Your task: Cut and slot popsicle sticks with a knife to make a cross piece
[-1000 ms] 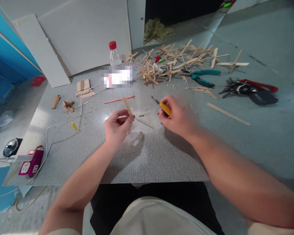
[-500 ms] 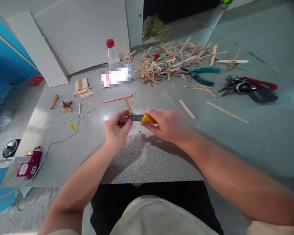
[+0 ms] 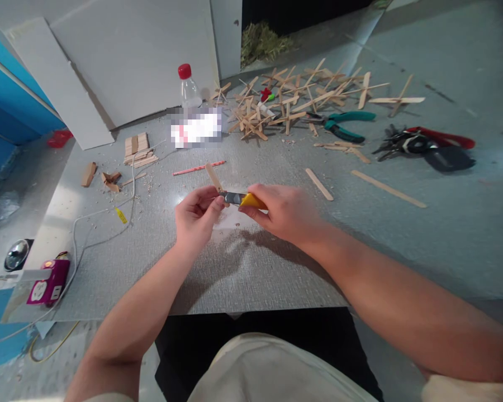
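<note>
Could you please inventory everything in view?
Yellow-handled metal cutter: 1, yellow-grey, centre
Held flat wooden stick: 1, tan, centre
Loose flat wooden sticks: several, tan, right
Crossed wooden sticks: many, tan, back
Teal-handled metal pliers: 1, teal-black, right
Key-like metal bunch: 1, black-red, right
Slender patterned pencil: 1, red-white, centre
Red-capped clear bottle: 1, clear, back
Stacked wooden sticks: 1 pile, tan, left
Paper-like scraps: several, brown, left
Boxy socket block: 1, magenta, front left
Thin cables: several, mostly white, left
Textured table: 1, grey, beneath
Straw heap: 1, yellowish, far back
Left hand, right hand: 2, bare, centre
</note>
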Available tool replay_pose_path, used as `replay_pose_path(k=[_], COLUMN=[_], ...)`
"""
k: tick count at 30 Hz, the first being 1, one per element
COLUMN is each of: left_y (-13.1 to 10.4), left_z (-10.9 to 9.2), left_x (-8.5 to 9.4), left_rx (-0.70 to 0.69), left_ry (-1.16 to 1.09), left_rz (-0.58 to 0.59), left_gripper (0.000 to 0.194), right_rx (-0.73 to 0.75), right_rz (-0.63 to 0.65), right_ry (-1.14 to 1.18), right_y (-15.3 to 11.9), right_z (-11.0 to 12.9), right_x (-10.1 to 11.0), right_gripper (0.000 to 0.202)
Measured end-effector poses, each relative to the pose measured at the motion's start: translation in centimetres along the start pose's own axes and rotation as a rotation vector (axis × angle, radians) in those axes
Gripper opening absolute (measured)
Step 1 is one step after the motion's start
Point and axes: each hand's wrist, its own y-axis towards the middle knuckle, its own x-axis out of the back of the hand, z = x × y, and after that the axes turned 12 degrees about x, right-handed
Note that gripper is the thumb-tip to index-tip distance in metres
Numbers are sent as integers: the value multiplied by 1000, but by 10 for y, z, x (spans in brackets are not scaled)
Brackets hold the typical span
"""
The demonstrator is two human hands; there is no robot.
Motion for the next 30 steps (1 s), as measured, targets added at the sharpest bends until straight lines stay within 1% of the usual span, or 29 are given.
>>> replay_pose_path(k=[3, 5, 11, 17, 21, 25, 30], left_y=[2, 3, 4, 4, 1, -1, -3], left_z=[1, 1, 0, 1, 2, 1, -3], left_x=[-1, -1, -2, -2, -2, -3, -4], left_rx=[0, 6, 51, 120, 93, 44, 35], left_ry=[4, -9, -72, -135, -114, -55, -18], left_rz=[-54, -70, -64, -49, -48, -88, -129], left_gripper=[30, 31, 30, 36, 35, 34, 37], right_rx=[17, 13, 26, 27, 20, -3, -14], right_rz=[-13, -17, -17, -24, -22, -13, -15], right_ry=[-6, -8, 14, -2, -14, -27, -35], right_y=[0, 0, -1, -2, -2, 0, 1], right_z=[1, 2, 2, 1, 4, 8, 14], right_x=[0, 0, 1, -1, -1, 2, 1], right_gripper=[46, 46, 43, 45, 42, 42, 43])
